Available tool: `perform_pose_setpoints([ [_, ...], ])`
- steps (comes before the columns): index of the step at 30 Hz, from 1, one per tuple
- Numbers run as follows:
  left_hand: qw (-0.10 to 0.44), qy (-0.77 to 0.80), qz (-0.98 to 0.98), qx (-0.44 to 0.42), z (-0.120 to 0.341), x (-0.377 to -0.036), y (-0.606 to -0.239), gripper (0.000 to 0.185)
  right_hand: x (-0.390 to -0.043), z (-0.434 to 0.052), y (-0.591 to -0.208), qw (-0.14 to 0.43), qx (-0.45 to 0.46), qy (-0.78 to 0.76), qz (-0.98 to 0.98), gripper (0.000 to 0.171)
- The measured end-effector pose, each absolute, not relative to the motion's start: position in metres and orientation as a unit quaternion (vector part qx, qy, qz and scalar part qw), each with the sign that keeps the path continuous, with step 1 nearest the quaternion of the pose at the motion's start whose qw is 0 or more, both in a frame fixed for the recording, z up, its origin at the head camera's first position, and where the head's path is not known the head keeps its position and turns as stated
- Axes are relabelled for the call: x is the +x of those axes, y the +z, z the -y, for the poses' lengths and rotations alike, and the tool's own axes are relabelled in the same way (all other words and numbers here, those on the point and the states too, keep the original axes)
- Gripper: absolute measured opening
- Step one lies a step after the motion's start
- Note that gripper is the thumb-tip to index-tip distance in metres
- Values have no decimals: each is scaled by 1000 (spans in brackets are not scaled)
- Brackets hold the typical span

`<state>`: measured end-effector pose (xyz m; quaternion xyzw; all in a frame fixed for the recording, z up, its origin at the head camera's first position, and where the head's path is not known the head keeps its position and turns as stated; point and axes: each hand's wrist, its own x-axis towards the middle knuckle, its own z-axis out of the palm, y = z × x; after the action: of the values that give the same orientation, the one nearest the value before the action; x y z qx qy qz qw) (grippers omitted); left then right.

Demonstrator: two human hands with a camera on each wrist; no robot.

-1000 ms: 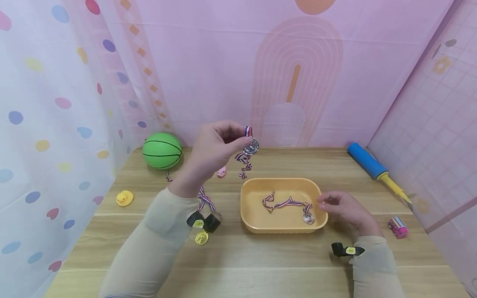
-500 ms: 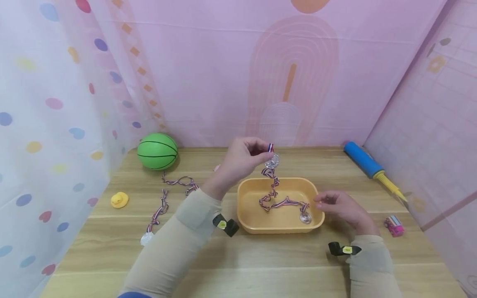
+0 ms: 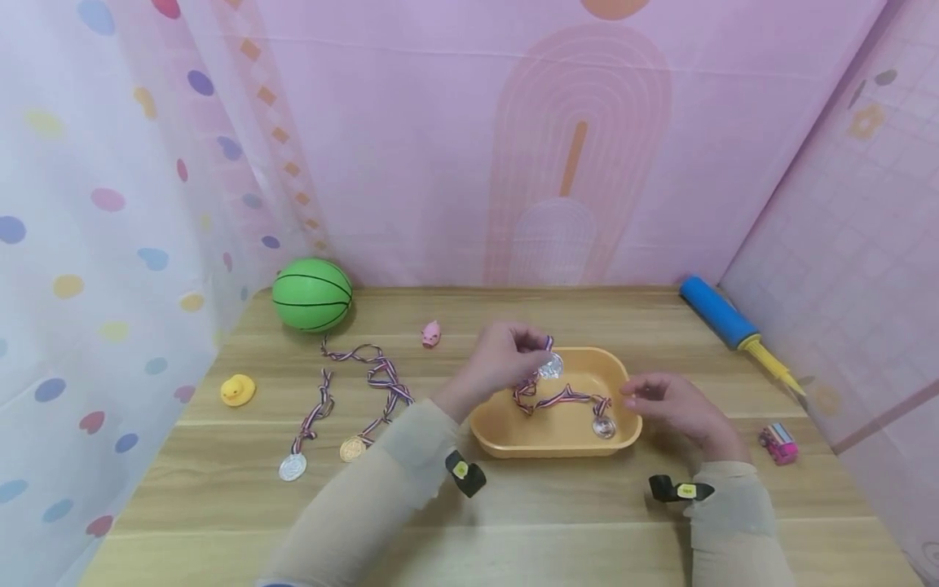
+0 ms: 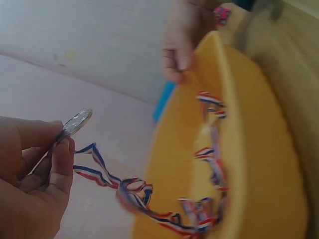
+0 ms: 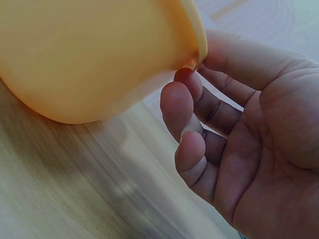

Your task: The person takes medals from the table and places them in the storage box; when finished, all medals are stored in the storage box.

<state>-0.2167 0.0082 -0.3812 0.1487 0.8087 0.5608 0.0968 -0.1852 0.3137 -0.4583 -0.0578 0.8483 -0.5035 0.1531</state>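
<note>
My left hand [image 3: 502, 359] pinches a silver medal [image 3: 551, 366] between thumb and fingers, above the left part of a yellow-orange plastic basin [image 3: 557, 448]. The medal's red, white and blue striped ribbon [image 4: 132, 191] trails down into the basin in the left wrist view. Inside the basin lies another silver medal [image 3: 604, 426] with its striped ribbon stretched to the left. My right hand [image 3: 678, 408] grips the basin's right rim; in the right wrist view the thumb and index finger pinch the rim [image 5: 200, 35] while the other fingers curl below it.
On the left lie a silver medal [image 3: 292, 466] and a gold medal [image 3: 353, 448] with ribbons. Around them are a yellow duck [image 3: 238, 390], a green ball [image 3: 312, 294] and a pink pig [image 3: 431, 333]. A blue and yellow pump [image 3: 722, 314] and a pink toy vehicle [image 3: 779, 443] lie right.
My left hand has carried the silver medal right and down, from above the table's back to over the basin, its ribbon now inside. My right hand has stayed at the rim.
</note>
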Motion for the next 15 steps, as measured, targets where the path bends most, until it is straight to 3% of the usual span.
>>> perform_pose_setpoints([
  [15, 164, 470, -854, 153, -51, -222, -441, 10, -184, -313, -456, 140, -84, -503, -849, 34],
])
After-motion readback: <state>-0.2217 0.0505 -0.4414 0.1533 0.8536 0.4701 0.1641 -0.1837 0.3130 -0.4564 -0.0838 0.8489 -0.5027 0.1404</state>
